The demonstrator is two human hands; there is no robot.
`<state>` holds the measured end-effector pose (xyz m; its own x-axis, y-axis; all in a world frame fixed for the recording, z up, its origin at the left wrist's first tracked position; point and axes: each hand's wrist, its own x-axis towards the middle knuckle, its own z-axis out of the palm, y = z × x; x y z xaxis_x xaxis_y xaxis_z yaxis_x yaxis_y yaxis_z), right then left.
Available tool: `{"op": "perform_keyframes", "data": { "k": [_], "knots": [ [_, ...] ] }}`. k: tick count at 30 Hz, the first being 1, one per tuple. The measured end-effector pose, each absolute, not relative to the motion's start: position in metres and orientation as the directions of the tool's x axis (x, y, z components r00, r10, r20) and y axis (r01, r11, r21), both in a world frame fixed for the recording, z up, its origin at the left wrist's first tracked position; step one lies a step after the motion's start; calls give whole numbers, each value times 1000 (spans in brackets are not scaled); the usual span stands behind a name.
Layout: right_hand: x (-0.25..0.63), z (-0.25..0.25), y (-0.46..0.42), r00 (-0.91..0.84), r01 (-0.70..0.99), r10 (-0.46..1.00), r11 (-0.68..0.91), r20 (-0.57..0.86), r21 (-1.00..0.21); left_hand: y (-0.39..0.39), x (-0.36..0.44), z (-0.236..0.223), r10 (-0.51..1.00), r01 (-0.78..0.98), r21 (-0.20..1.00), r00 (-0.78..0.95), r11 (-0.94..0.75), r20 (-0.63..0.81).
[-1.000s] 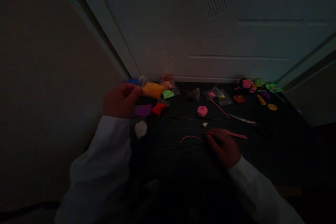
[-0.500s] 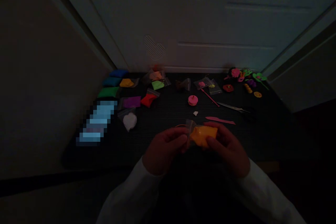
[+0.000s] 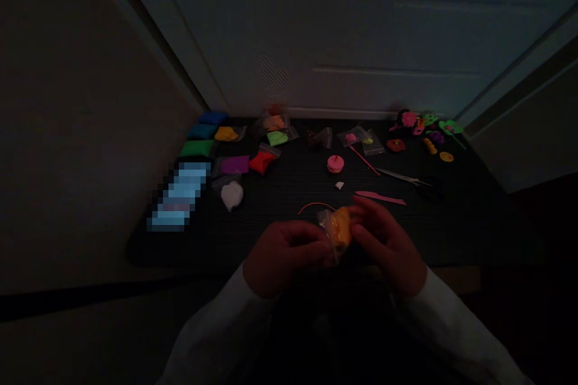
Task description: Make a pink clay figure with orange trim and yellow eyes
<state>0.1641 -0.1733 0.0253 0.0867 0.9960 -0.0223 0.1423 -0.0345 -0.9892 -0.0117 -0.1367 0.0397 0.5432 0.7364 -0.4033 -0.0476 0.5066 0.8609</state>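
My left hand (image 3: 291, 252) pinches the clear zip end of a small bag of orange modelling clay (image 3: 342, 227) above the table's front edge. At the bag's right side is my right hand (image 3: 391, 246), its thumb and fingers apart and slightly blurred; whether the fingertips touch the bag I cannot tell. Just behind the bag a thin orange strand (image 3: 316, 204) curves on the table. Farther back lie a white scrap of clay (image 3: 339, 185), a round pink clay piece (image 3: 335, 163) and a pink plastic knife (image 3: 380, 198).
Scissors (image 3: 404, 177) and a pink stick tool (image 3: 365, 160) lie to the right. Bagged clay, including white (image 3: 232, 195), purple (image 3: 235, 165) and red (image 3: 262, 162), covers the left. A blurred-out bright screen (image 3: 180, 195) is at far left. Finished clay figures (image 3: 409, 119) stand back right.
The orange clay bag has turned and now shows narrower between my hands. My right fingers have come off its face and spread at its edge. The view has shifted slightly.
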Motion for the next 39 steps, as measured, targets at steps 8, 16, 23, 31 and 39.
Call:
{"op": "perform_keyframes", "data": {
  "k": [8,16,23,31,39],
  "knots": [
    [147,54,-202,-70,531,941,316,331,-786,-161,-2,61,895,35,959,352,281,-275],
    [144,86,-225,-32,580,888,390,458,-715,-192,-1,85,938,90,994,335,58,-85],
    [152,113,-236,-130,600,845,484,519,-637,-207,-2,110,922,169,966,369,-195,122],
    [148,119,-231,-224,644,826,524,517,-558,-206,-10,117,872,288,863,395,-415,288],
    [143,105,-203,-253,645,870,477,423,-597,-177,-16,100,854,341,824,430,-454,292]
  ]
}}
